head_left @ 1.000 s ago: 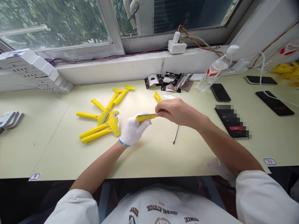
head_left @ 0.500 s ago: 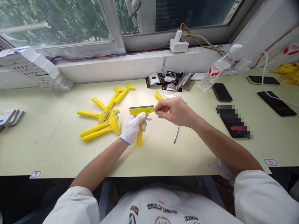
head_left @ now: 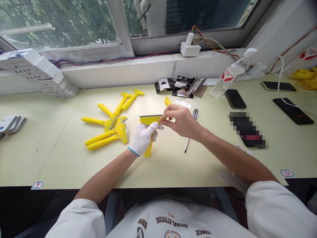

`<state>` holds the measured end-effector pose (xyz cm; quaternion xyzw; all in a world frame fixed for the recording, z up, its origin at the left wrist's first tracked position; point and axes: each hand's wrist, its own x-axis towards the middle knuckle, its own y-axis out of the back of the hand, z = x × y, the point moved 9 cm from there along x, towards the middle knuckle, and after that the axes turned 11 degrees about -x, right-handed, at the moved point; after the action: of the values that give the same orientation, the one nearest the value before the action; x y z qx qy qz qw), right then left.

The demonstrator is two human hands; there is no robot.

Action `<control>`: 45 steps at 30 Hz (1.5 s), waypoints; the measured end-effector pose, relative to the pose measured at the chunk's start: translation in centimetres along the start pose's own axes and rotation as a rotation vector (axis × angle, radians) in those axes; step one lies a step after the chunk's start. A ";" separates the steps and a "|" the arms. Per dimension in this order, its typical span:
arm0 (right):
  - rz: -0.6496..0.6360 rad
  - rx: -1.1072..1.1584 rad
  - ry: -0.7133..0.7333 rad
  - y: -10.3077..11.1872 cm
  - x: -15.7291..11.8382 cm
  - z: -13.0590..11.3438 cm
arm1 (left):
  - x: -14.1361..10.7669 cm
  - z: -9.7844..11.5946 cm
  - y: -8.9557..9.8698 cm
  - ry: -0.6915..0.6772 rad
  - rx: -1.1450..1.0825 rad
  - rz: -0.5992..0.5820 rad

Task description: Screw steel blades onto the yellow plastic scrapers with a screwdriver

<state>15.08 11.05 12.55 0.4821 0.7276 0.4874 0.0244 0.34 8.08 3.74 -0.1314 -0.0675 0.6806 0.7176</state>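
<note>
Yellow scraper (head_left: pixel 149 119) mid-workbench (head_left: pixel 59 165), handle pointing to near edge, blade head crosswise. Gloved left hand (head_left: pixel 143 138) clenches handle; bare right hand (head_left: pixel 182 121) pinches head's right end.

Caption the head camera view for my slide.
Gloved left hand grips a yellow scraper while the bare right hand pinches its head, more scrapers nearby.

The scraper (head_left: pixel 149 120) is bright yellow with a silver blade; the glove (head_left: pixel 142 138) is white with a blue cuff stripe; the counter (head_left: pixel 59 165) is pale green; the bottle (head_left: pixel 229 78) has a red-and-white label.
</note>
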 end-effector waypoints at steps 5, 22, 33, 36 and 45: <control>-0.026 -0.008 -0.114 -0.1 -0.1 0.6 | -0.2 0.2 -0.2 -0.036 0.151 0.000; -0.123 -0.105 -0.204 -1.0 -0.4 1.4 | -0.6 0.1 -0.8 0.011 0.272 0.007; -0.279 0.022 -0.373 -1.4 0.1 5.8 | -0.1 -2.8 -0.5 0.177 0.049 -0.056; -0.307 -0.125 -0.451 1.1 0.3 8.2 | 0.2 -4.9 -0.3 0.312 -0.117 -0.060; -0.847 -0.430 -0.978 2.1 -5.2 20.5 | 0.4 -6.3 -0.1 0.361 -0.235 -0.049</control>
<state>29.65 21.45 1.12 0.3049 0.6459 0.2957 0.6344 2.22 7.87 -2.33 -0.3323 -0.0198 0.6158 0.7141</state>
